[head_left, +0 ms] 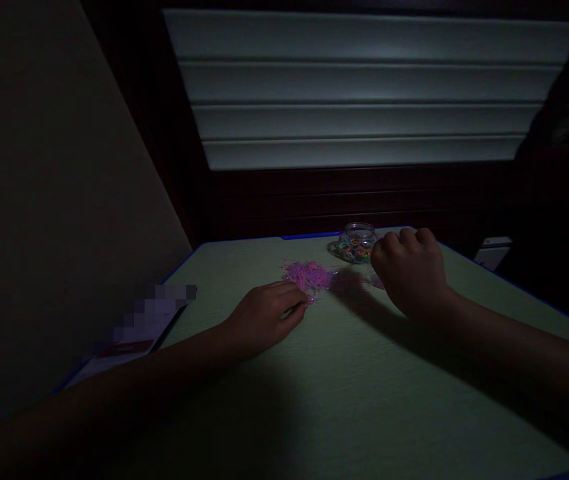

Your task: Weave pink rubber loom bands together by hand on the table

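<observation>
A loose pile of small pink and purple pieces (308,274) lies on the pale green table (334,400). At the pile's near edge, my left hand (267,317) has its thumb and index fingertips pressed together; anything between them is too small to make out. My right hand (411,273) is raised to the right of the pile, its fingers curled down and hidden behind the knuckles. Just left of it and farther back stands an open clear jar (357,244) with colourful rings inside. Part of a pinkish object (377,281) shows beside my right hand, mostly covered by it.
Papers or a booklet (129,340), partly blurred out, lie along the table's left edge. A wall rises at the left, and a dark wooden frame with pale slats (364,87) stands behind the table. A whitish object (493,251) is beyond the right edge.
</observation>
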Demonstrator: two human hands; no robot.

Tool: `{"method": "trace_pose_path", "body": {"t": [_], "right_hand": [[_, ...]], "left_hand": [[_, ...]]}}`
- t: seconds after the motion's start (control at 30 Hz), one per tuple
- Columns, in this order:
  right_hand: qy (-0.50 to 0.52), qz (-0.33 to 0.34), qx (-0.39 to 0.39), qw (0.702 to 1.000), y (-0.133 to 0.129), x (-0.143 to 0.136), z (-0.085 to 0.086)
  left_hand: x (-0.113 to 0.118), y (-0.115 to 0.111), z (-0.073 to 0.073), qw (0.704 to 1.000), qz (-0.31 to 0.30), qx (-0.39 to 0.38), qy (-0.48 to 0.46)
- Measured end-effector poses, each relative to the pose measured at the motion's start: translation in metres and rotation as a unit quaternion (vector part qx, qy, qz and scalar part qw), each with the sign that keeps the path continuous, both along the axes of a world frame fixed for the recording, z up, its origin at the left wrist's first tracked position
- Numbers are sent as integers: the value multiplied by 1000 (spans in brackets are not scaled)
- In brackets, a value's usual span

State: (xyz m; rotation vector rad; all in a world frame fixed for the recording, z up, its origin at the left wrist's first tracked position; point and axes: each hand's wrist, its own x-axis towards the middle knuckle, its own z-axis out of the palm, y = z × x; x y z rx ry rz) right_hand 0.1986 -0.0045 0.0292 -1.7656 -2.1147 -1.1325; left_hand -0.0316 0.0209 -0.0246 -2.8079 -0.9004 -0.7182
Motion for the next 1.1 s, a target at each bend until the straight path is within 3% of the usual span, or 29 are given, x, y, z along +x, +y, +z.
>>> {"method": "trace_pose_path", "body": {"t": [0.23,0.4,0.6,0.77,1.1], "right_hand": [[10,-28,-16,999,3,5,0],[14,-10,-14,1000,2,5,2],[-25,107,12,994,-5,-4,-5],[-35,227,-17,973,-10,-14,-20],[133,343,-135,920,7,-21,-47]], "left_hand": [[0,-1,1,1000,-3,-1,1],[0,-1,1,1000,4,-5,4],[2,-2,3,1000,3,-8,8],[2,-2,3,1000,7,-10,8],[2,0,1,1000,-3,-8,-2]]}}
